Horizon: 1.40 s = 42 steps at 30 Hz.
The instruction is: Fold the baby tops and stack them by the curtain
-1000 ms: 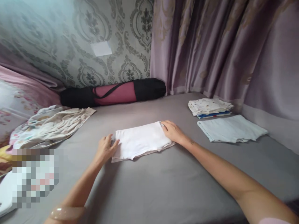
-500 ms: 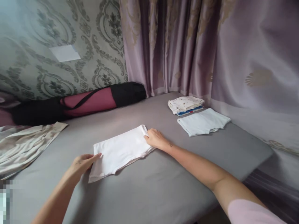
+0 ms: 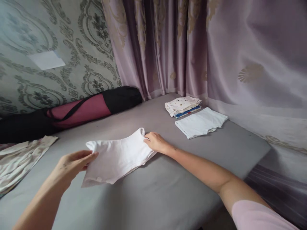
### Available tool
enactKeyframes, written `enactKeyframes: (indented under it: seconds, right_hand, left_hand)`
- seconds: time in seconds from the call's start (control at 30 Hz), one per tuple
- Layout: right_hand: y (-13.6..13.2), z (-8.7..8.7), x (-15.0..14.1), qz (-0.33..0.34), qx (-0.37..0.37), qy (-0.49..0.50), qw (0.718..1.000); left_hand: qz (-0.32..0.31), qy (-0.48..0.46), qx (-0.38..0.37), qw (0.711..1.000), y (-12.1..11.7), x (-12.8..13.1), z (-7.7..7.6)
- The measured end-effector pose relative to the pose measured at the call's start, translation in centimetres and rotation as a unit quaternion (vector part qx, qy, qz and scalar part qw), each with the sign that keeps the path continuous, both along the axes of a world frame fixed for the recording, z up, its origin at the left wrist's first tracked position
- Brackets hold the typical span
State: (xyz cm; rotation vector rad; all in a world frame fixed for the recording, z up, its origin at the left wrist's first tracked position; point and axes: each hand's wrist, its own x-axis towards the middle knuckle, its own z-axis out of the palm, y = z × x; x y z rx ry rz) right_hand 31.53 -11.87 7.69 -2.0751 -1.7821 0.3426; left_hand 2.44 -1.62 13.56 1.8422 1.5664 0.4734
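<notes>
- Left grip (image 3: 72, 163) clamped on white cloth (image 3: 117, 156) at its left edge; right grip (image 3: 155, 142) pinching its right end.
- Cloth spans between both grips, left end lifted; two-end hold probably stops folds slipping.
- Beyond right grip: pale cloth (image 3: 201, 123), patterned stack (image 3: 183, 106), likely spaced for working room.

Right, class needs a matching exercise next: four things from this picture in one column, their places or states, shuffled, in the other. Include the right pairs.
Things
1. White folded cloth garment
2. Pale blue folded cloth garment
3. Long maroon-and-black fabric bag
4. Cream speckled folded cloth

Places or states
A. Stretched along the patterned grey wall
B. On top of a bright blue folded cloth
C. Gripped by the left hand and right hand
D. Lying unstacked on the grey sheet, out of both hands

Pairs: 1-C, 2-D, 3-A, 4-B
</notes>
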Motion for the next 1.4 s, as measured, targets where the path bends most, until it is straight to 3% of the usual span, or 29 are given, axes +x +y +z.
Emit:
enactKeyframes:
  seconds: [0.13, 0.23, 0.37, 0.53, 0.73, 0.9, 1.03, 1.13, 1.23, 1.3, 1.4]
  right_hand:
    - [-2.0, 1.1, 4.1, -0.054, 0.014, 0.026, 0.998]
    - [-4.5, 2.4, 8.4, -0.086, 0.021, 0.048, 0.995]
    - [-8.6, 4.0, 14.8, -0.175, 0.038, 0.059, 0.982]
    - [-13.4, 5.9, 22.5, -0.282, 0.037, 0.012, 0.959]
    - [-14.8, 7.5, 29.1, -0.342, 0.039, -0.019, 0.939]
    - [-13.9, 6.3, 33.6, -0.404, -0.016, -0.06, 0.912]
    - [-13.8, 3.6, 33.9, -0.395, -0.058, -0.12, 0.909]
    - [-13.7, 1.3, 32.8, -0.422, -0.079, -0.144, 0.892]
    - [-13.4, -0.1, 32.0, -0.443, -0.087, -0.165, 0.877]
    - [-13.2, -0.5, 31.4, -0.447, -0.072, -0.204, 0.868]
    - [-12.8, -0.2, 30.3, -0.446, -0.032, -0.278, 0.85]
  left_hand:
    - [-0.012, -0.15, -0.09, 0.985, -2.0, 4.8, 2.6]
    - [-0.046, -0.208, -0.095, 0.972, -3.3, 9.4, 2.9]
    - [-0.097, -0.297, -0.135, 0.94, -5.1, 16.6, 1.2]
    - [-0.16, -0.407, -0.209, 0.875, -8.3, 26.1, -2.1]
    - [-0.154, -0.477, -0.283, 0.818, -10.7, 34.1, -4.5]
    - [-0.101, -0.484, -0.312, 0.811, -10.3, 37.1, -7.7]
    - [-0.102, -0.461, -0.284, 0.834, -10.1, 37.7, -10.3]
    - [-0.152, -0.454, -0.207, 0.853, -10.4, 37.5, -11.4]
    - [-0.226, -0.406, -0.076, 0.882, -10.8, 37.0, -11.8]
    - [-0.254, -0.359, 0.007, 0.898, -11.1, 36.7, -11.9]
    - [-0.259, -0.319, 0.076, 0.908, -11.3, 36.4, -12.1]
